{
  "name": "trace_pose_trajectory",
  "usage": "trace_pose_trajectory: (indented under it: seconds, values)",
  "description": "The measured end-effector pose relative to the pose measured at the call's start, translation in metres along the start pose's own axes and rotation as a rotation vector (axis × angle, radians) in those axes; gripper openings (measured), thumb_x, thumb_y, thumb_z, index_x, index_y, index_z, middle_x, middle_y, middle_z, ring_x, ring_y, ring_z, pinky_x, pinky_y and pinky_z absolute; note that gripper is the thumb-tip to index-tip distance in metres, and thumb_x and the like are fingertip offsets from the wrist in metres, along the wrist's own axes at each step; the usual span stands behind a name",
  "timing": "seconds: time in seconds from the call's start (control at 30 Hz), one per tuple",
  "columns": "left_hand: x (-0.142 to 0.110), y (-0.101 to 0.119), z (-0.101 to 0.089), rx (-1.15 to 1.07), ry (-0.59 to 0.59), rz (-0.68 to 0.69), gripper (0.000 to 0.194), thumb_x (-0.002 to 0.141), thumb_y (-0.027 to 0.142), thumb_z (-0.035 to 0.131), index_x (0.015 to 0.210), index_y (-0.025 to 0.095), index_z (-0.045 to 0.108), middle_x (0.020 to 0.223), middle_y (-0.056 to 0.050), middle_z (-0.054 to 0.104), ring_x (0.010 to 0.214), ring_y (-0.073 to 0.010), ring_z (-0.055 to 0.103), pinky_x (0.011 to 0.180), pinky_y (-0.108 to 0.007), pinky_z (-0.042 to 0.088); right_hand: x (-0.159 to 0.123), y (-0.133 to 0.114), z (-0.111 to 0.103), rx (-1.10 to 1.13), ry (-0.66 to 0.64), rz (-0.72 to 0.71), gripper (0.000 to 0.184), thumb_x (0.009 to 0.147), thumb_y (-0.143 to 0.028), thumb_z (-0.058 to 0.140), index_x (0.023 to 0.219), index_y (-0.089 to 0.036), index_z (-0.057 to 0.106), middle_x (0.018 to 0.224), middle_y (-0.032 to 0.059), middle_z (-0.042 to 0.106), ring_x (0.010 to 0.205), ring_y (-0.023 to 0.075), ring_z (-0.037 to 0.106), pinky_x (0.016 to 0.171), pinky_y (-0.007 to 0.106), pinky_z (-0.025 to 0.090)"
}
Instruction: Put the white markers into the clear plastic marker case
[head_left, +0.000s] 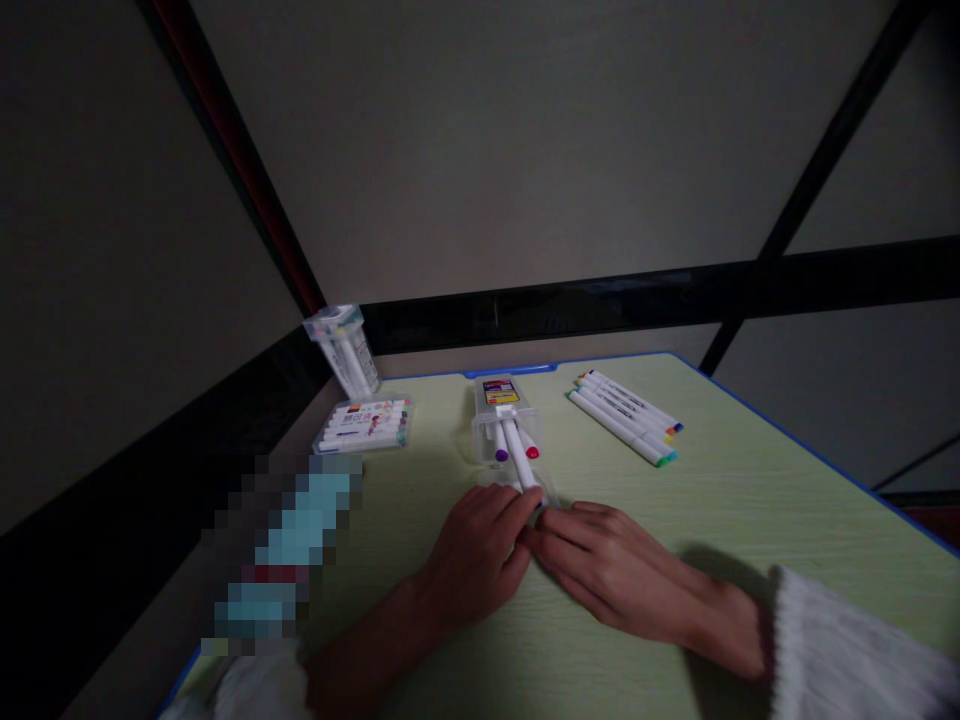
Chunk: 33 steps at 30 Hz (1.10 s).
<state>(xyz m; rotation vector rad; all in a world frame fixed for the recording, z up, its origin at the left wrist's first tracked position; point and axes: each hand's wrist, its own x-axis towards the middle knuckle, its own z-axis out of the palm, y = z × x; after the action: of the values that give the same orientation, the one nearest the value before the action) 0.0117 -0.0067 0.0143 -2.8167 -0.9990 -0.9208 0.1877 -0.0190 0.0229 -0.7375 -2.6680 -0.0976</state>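
In the middle of the table lies a clear plastic box (506, 393) on its side, its open end facing me. A purple-tipped marker (500, 440) and a red-tipped marker (529, 440) sit inside. A white marker (519, 455) sticks out between them toward me. My left hand (480, 550) is closed, with its fingertips on the near end of this marker. Against it, my right hand (600, 565) has its fingers curled together at the same spot; what they pinch is hidden. The box's clear lid (551, 485) shows partly behind my fingers.
Several loose white markers (622, 415) lie at the right. A flat clear case of markers (367, 425) rests at the left, with an upright clear box of markers (345, 350) behind it. A pixelated blue patch (300, 530) covers the left edge. A wall stands behind the table (750, 480).
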Motion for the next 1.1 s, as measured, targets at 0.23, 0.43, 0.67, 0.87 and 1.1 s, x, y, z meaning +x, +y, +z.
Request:
trace_pose_trajectory:
  seconds: [0.23,0.43,0.67,0.87,1.1]
  values:
    - [0.0002,-0.0004,0.0000,0.001,-0.043,-0.009,0.041,0.073,0.008,0.040,0.114,0.010,0.047,0.090,-0.010,0.060,0.080,-0.0218,0.056,0.073,-0.037,0.050,0.0003,0.0004,0.0017,0.008,-0.004,-0.001,0.019,0.089,-0.016,0.034,0.089,-0.016,0.053,0.078,0.0032,0.056,0.065,0.0165,0.050,0.059,0.030,0.041]
    - [-0.0008,-0.0002,0.0016,-0.006,-0.005,-0.037,0.046,0.071,0.007,0.039,0.117,0.012,0.044,0.094,-0.011,0.060,0.086,-0.0225,0.056,0.077,-0.038,0.049,0.0001,-0.0003,0.0013,0.010,-0.013,0.002,0.020,0.090,-0.016,0.034,0.087,-0.015,0.054,0.075,0.0036,0.056,0.063,0.0162,0.050,0.058,0.031,0.042]
    - [-0.0031,-0.0005,0.0046,-0.026,0.049,-0.067,0.053,0.067,0.005,0.039,0.120,0.014,0.038,0.095,-0.010,0.059,0.085,-0.0224,0.055,0.077,-0.039,0.048,0.0000,-0.0026,0.0007,0.041,-0.046,0.013,0.020,0.089,-0.014,0.036,0.096,-0.014,0.055,0.077,0.0051,0.059,0.069,0.0171,0.054,0.063,0.031,0.045]
    - [-0.0019,0.0014,0.0049,-0.039,0.097,-0.106,0.054,0.065,0.004,0.040,0.117,0.014,0.037,0.095,-0.010,0.058,0.089,-0.0238,0.054,0.079,-0.043,0.044,0.0008,-0.0037,-0.0025,0.030,-0.080,0.032,0.023,0.088,-0.013,0.038,0.104,-0.012,0.053,0.082,0.0070,0.061,0.072,0.0182,0.056,0.065,0.033,0.046]
    - [-0.0018,0.0000,0.0057,-0.009,0.092,-0.082,0.048,0.065,0.005,0.041,0.112,0.015,0.042,0.097,-0.010,0.057,0.090,-0.0237,0.054,0.083,-0.044,0.041,-0.0002,-0.0051,-0.0036,0.041,-0.091,0.035,0.021,0.088,-0.013,0.039,0.103,-0.012,0.053,0.083,0.0070,0.061,0.073,0.0177,0.057,0.067,0.032,0.047]
